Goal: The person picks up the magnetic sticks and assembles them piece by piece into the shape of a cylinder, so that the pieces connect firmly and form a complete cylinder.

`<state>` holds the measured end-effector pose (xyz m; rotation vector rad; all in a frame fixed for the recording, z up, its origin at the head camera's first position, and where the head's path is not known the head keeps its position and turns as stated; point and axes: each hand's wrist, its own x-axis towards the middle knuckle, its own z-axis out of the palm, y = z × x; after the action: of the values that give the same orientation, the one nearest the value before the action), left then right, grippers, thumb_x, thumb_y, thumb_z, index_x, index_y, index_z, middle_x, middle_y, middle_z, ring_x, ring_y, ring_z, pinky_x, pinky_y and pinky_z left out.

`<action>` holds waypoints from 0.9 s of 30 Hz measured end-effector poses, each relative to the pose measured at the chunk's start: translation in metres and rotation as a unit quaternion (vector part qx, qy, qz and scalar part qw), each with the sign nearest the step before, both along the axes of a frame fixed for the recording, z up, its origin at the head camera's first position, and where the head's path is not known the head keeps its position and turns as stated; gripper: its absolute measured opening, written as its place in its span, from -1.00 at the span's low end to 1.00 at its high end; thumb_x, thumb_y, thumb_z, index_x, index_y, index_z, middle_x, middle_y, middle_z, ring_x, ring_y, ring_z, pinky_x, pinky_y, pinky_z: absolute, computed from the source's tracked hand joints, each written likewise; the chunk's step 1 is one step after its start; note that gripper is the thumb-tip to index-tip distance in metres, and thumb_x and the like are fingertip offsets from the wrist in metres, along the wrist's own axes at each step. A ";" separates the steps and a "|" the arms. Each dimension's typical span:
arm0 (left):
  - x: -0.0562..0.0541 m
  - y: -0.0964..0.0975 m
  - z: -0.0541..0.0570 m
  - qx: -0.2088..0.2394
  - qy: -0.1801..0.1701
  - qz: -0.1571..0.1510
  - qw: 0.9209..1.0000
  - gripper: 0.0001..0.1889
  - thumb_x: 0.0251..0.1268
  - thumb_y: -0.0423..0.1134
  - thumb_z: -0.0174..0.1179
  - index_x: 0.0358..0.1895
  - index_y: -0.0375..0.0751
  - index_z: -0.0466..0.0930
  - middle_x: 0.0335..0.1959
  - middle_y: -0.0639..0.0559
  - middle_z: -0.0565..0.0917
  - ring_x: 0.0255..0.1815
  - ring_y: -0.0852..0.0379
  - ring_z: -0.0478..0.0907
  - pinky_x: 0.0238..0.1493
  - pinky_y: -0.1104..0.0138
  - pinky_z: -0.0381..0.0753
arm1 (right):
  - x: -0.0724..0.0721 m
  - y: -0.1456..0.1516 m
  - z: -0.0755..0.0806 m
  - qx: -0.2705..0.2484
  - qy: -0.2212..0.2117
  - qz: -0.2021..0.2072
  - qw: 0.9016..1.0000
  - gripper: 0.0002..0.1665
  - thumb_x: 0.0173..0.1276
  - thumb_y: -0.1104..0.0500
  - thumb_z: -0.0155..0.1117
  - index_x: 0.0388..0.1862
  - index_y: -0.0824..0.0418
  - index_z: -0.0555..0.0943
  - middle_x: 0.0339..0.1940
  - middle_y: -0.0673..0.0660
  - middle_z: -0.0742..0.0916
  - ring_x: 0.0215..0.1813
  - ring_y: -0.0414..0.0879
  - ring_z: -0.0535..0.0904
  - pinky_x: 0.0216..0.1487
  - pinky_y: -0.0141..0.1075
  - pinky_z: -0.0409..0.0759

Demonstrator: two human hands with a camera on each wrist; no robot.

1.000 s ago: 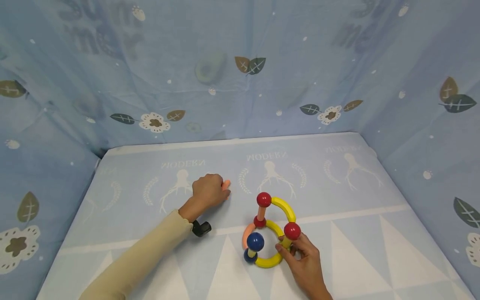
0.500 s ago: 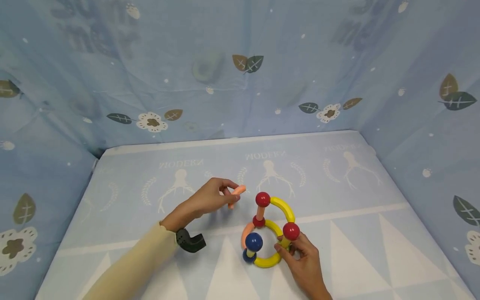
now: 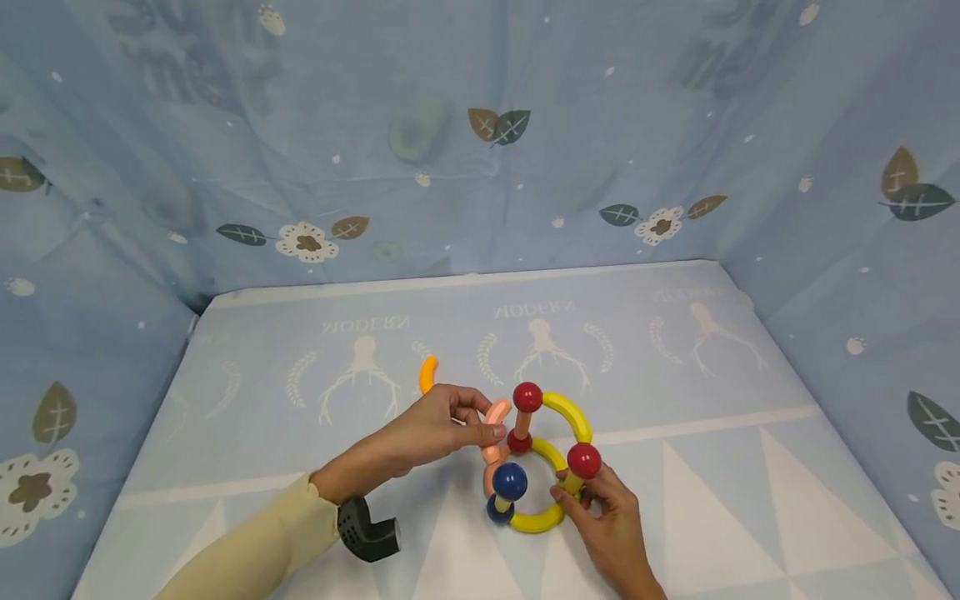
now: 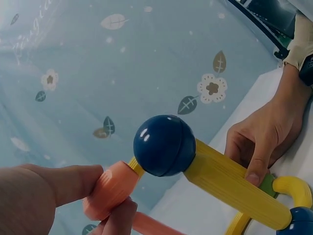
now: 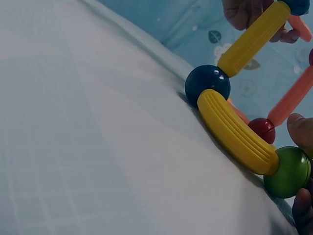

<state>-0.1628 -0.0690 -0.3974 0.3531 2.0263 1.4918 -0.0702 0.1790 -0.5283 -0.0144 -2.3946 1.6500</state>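
A toy frame of balls and sticks stands on the cloth. Its curved yellow stick (image 5: pixel 235 134) joins a blue ball (image 5: pixel 208 87) to a green ball (image 5: pixel 286 171) at the base. My right hand (image 3: pixel 611 529) pinches that green ball between thumb and fingers. An upper blue ball (image 3: pixel 510 481) tops a short yellow stick (image 4: pixel 234 188), and two red balls (image 3: pixel 528 397) (image 3: pixel 584 460) carry a curved yellow stick (image 3: pixel 567 416). Between thumb and fingers, my left hand (image 3: pixel 431 425) holds a curved salmon stick (image 3: pixel 498 411) just left of the frame, close to the upper blue ball.
A loose curved orange stick (image 3: pixel 427 374) lies beyond the left hand. Patterned blue cloth (image 3: pixel 480 192) hangs at the back and both sides. A black wrist device (image 3: pixel 367 529) sits at the left sleeve.
My left hand has come right and nearer, carrying the salmon stick from the cloth to the frame. The orange stick behind it has come into sight. The right hand stays in place.
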 end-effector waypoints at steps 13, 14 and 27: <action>0.001 0.005 -0.004 -0.004 0.004 0.006 1.000 -0.67 0.21 -0.06 0.39 -0.18 -0.25 0.62 -0.56 -0.03 0.64 -0.39 0.05 0.48 -0.34 0.27 0.36 | 0.001 0.001 -0.003 -0.017 0.017 0.010 1.000 -0.77 0.14 0.25 0.53 -0.20 0.09 0.75 -0.24 -0.11 0.70 -0.36 -0.11 0.48 -0.37 -0.37 0.49; 0.001 0.005 -0.004 -0.005 0.007 0.007 1.000 -0.68 0.22 -0.05 0.38 -0.18 -0.24 0.62 -0.57 -0.02 0.63 -0.43 0.10 0.44 -0.37 0.29 0.35 | 0.001 0.001 -0.003 -0.017 0.016 0.009 1.000 -0.77 0.14 0.25 0.53 -0.20 0.09 0.75 -0.24 -0.10 0.69 -0.36 -0.11 0.48 -0.36 -0.37 0.49; -0.044 -0.033 -0.049 -0.231 0.363 0.045 0.902 -0.79 0.34 -0.29 0.20 -0.02 -0.10 0.68 -0.19 0.01 0.65 -0.29 -0.03 0.53 -0.42 0.22 0.50 | 0.001 -0.002 -0.001 0.000 0.003 -0.007 1.000 -0.76 0.09 0.36 0.53 -0.25 0.16 0.75 -0.23 -0.04 0.68 -0.36 -0.09 0.48 -0.36 -0.32 0.49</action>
<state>-0.2063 -0.1025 -0.4459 0.6948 2.9284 0.9288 -0.0689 0.1769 -0.5288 -0.0267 -2.3851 1.6422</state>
